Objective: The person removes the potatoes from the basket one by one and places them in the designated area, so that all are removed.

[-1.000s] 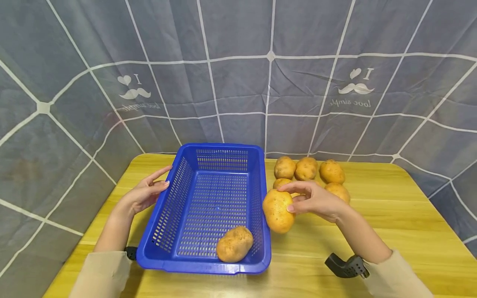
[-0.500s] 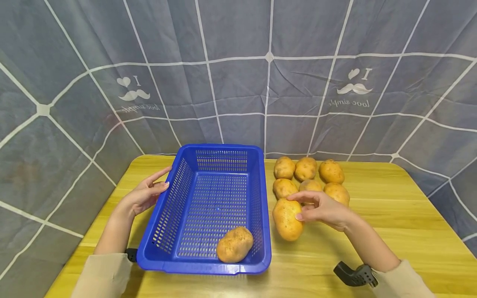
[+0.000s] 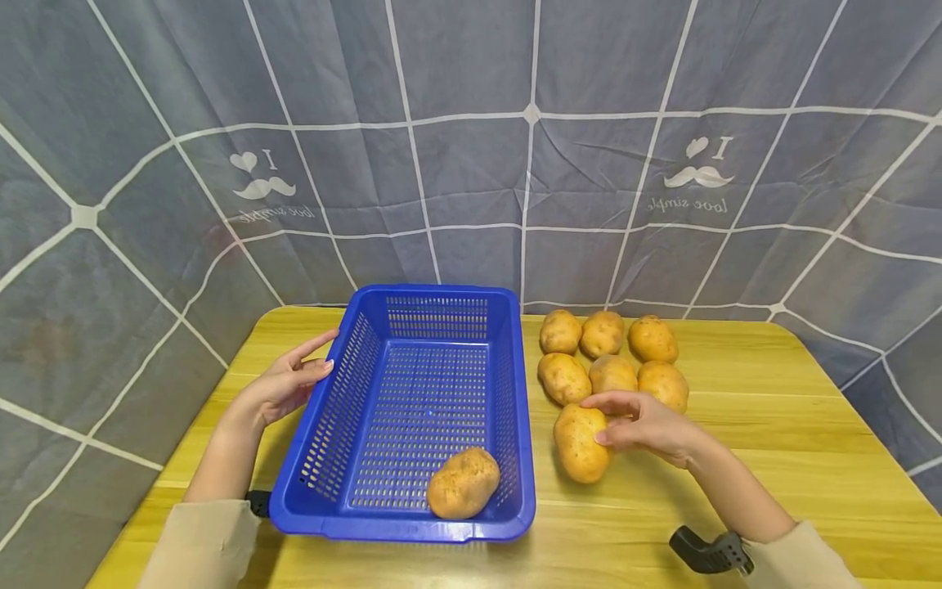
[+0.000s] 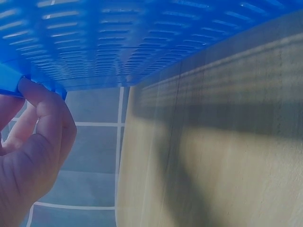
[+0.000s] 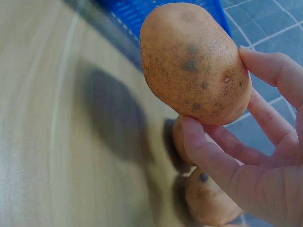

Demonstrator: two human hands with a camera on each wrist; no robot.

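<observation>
A blue plastic basket point(image 3: 518, 458) with slotted walls stands on the table, with one brown potato point(image 3: 464, 483) in its near right corner. My left hand point(image 3: 283, 388) holds the basket's left rim. In the left wrist view, bent fingers point(image 4: 49, 113) meet the rim's edge. Right of the basket, my right hand point(image 3: 648, 429) holds another potato point(image 3: 581, 444) between thumb and fingertips. Its shadow falls apart from it on the table in the right wrist view, and dark spots mark the held potato's skin point(image 5: 189, 66).
Several loose potatoes point(image 3: 613, 375) lie grouped in two rows behind my right hand. The wood-grain table point(image 3: 780, 425) ends at a grey curtain point(image 3: 471, 164) with white grid lines.
My right hand has moved the held potato away from the basket's right rim, rightward and nearer to me. More loose potatoes show now. The left hand and basket keep their place.
</observation>
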